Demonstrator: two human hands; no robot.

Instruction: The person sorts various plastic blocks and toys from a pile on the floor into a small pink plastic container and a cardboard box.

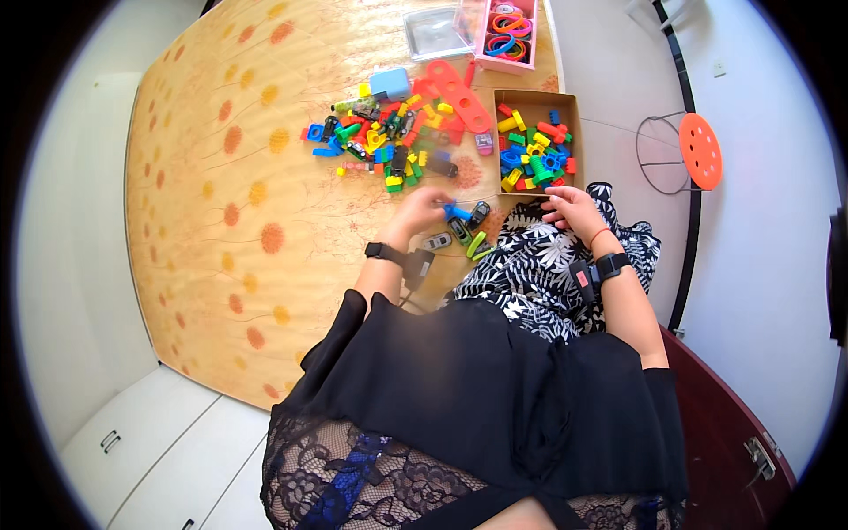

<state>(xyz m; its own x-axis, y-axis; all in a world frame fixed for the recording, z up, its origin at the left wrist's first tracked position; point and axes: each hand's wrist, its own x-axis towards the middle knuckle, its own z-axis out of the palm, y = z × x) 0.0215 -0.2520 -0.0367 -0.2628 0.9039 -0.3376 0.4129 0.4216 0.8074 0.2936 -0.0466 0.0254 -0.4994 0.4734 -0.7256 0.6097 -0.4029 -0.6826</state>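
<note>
My left hand (424,210) is over the table's near part, its fingers closed at the end of a blue plastic building piece (458,212). Beside that piece lie a black toy car (480,213), a dark green toy car (460,231), a silver toy car (436,241) and a lime-green piece (477,245). At the near right corner of a cardboard box (578,110) is my right hand (572,212), fingers apart and loosely bent, with nothing seen in them. Colourful building blocks (537,155) fill much of the box.
Mixed blocks and toy cars form a pile (380,137) left of the box, with a red holed strip (459,95) and a light-blue case (389,84). Farther back stand a pink box (506,64) of coloured bands and a clear tray (435,34). An orange stool (700,151) is at right.
</note>
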